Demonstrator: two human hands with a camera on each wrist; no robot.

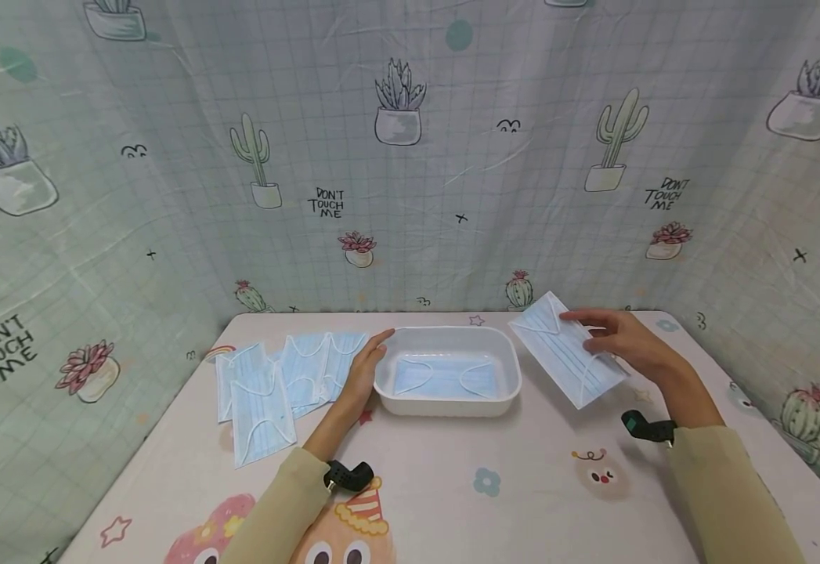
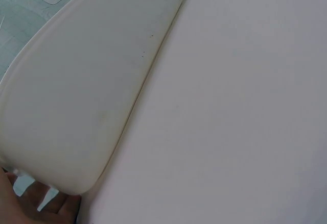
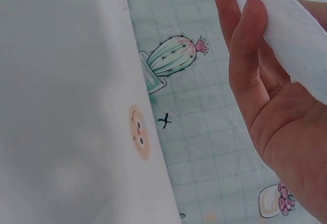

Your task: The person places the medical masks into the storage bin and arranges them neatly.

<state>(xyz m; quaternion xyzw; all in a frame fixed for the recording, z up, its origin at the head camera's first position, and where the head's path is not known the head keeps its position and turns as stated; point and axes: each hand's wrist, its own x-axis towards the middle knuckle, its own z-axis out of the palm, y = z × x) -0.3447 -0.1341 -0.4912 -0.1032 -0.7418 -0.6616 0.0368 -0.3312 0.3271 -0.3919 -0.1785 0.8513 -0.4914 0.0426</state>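
In the head view my right hand pinches a pale blue disposable face mask by its upper edge, raised and tilted to the right of a white plastic basin. The right wrist view shows thumb and fingers of the right hand meeting on the mask. Another mask lies flat inside the basin, ear loops upward. My left hand holds the basin's left end by the rim. In the left wrist view, its fingers show behind the basin's corner, partly hidden.
Several more blue masks lie overlapping on the table left of the basin, close to the left forearm. The table has a pale cover with cartoon prints. A cactus-patterned curtain hangs behind it and along both sides.
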